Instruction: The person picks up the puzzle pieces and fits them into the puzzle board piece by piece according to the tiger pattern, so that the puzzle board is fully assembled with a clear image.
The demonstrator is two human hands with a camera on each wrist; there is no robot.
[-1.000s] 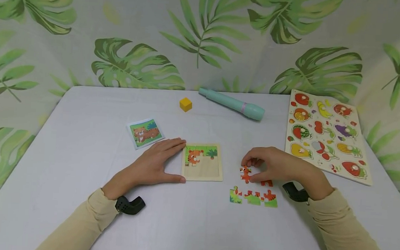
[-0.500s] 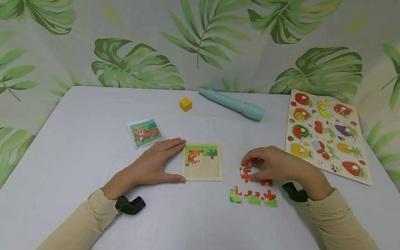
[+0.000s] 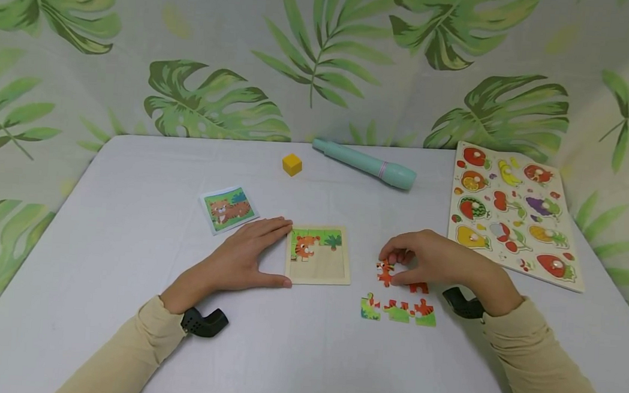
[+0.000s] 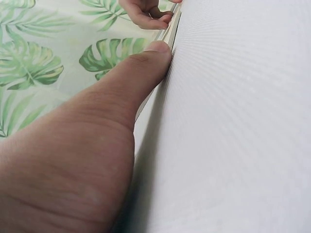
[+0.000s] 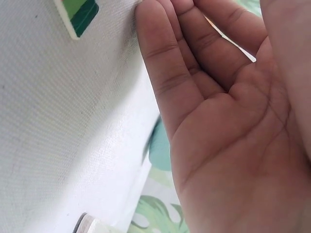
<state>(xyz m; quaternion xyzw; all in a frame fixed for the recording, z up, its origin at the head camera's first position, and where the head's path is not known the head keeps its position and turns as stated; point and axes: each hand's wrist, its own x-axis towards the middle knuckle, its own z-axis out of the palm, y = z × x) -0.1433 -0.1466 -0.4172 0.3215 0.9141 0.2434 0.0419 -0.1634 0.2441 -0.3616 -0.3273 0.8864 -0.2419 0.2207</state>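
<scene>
My left hand (image 3: 235, 255) lies along the left side of a square wooden puzzle tray (image 3: 347, 261), thumb and fingers stretched to touch its two left corners. Pieces of a tiger picture (image 3: 306, 245) fill the tray's upper part; bare wood shows lower down. In the left wrist view, the thumb (image 4: 146, 63) meets the tray's edge. To the right of the tray, my right hand (image 3: 432, 255) pinches an orange puzzle piece (image 3: 385, 274) between thumb and index finger. That hand partly covers another orange piece (image 3: 420, 288). The right wrist view shows the palm (image 5: 223, 136) but hides the pinched piece.
Several loose pieces (image 3: 398, 311) lie in a row in front of my right hand. A tiger picture card (image 3: 229, 209) sits behind my left hand. Further back are a yellow cube (image 3: 292, 164) and a teal tube-shaped object (image 3: 365, 162). A fruit peg board (image 3: 513, 215) stands at right.
</scene>
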